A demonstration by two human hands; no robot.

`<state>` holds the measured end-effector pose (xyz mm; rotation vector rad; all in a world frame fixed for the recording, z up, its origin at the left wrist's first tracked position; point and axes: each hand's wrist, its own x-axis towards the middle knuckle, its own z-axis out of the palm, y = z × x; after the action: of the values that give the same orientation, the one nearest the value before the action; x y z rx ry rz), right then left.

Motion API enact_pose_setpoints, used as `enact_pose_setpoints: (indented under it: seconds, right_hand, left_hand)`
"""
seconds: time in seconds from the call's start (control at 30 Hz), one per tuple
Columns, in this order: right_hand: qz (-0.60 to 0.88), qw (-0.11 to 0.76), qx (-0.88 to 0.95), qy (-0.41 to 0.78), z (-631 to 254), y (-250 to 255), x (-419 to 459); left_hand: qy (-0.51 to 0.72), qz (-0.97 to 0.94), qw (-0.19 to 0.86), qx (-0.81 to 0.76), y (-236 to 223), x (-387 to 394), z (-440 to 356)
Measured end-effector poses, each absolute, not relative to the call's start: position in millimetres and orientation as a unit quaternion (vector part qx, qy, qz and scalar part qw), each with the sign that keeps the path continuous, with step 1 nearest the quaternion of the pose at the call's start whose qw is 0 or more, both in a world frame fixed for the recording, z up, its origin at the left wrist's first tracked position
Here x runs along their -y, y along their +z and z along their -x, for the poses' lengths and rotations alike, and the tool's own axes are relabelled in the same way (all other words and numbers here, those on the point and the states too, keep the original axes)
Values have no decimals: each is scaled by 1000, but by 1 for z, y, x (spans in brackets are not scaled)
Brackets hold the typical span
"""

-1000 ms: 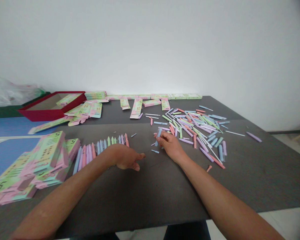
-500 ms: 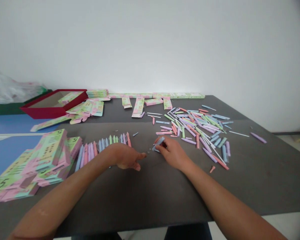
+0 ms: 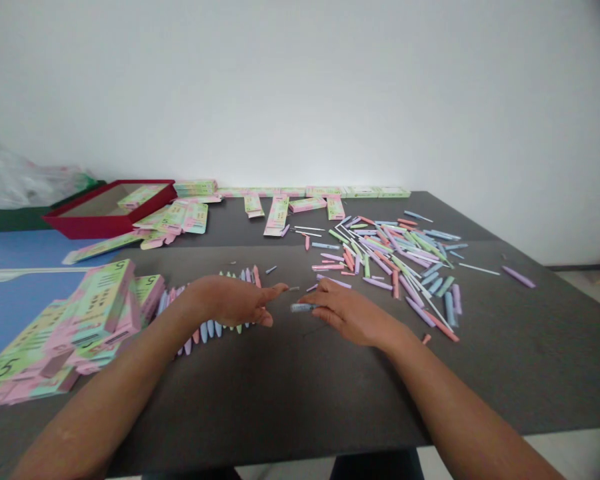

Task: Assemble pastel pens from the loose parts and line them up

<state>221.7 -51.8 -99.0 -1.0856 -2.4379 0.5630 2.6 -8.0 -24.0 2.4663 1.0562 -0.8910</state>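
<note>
My right hand (image 3: 347, 313) is pinched on a pale blue pen barrel (image 3: 301, 308) that points left, a little above the dark table (image 3: 300, 393). My left hand (image 3: 233, 300) hovers just left of it with its forefinger stretched toward the barrel and nothing held. It covers part of a row of finished pastel pens (image 3: 220, 327) laid side by side. A loose heap of pastel pen parts and white refills (image 3: 400, 257) lies to the right of my right hand.
A stack of green and pink cartons (image 3: 75, 320) sits at the near left. A red tray (image 3: 107, 210) and more flat cartons (image 3: 280, 210) lie along the far edge. A blue surface (image 3: 10, 280) adjoins the table's left side.
My right hand took the blue barrel from the heap's edge and brought it left and nearer to me. My left hand lifted off the table and moved up over the pen row.
</note>
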Motion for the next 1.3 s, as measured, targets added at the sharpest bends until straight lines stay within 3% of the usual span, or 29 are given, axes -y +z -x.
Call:
enact_pose_setpoints:
  seconds: [0.1, 0.33, 0.5, 0.6, 0.67, 0.73, 0.8, 0.87, 1.3]
  right_hand:
    - [379, 191, 886, 189, -206, -99, 61]
    - [374, 327, 842, 211, -162, -98, 83]
    - [341, 413, 766, 356, -171, -92, 78]
    - [341, 355, 769, 408, -202, -79, 61]
    - [481, 299, 778, 273, -219, -75, 49]
    - [591, 192, 766, 162, -224, -80, 44]
    - [621, 94, 769, 121, -220, -94, 46]
    - [617, 49, 780, 94, -210, -110, 51]
    - [607, 41, 791, 69, -201, -128, 25]
  left_hand:
    - [-310, -867, 154, -359, -26, 11, -8]
    - [-312, -885, 179, -295, -37, 17, -18]
    - [-298, -882, 148, -334, -22, 22, -11]
    - [-286, -884, 144, -341, -14, 22, -6]
    - [-291, -878, 148, -349, -13, 21, -3]
    - [-298, -873, 151, -355, -14, 20, -1]
    - [-296, -873, 152, -356, -15, 19, 0]
    - [-292, -875, 155, -355, -15, 19, 1]
    - [-311, -870, 150, -353, -12, 16, 6]
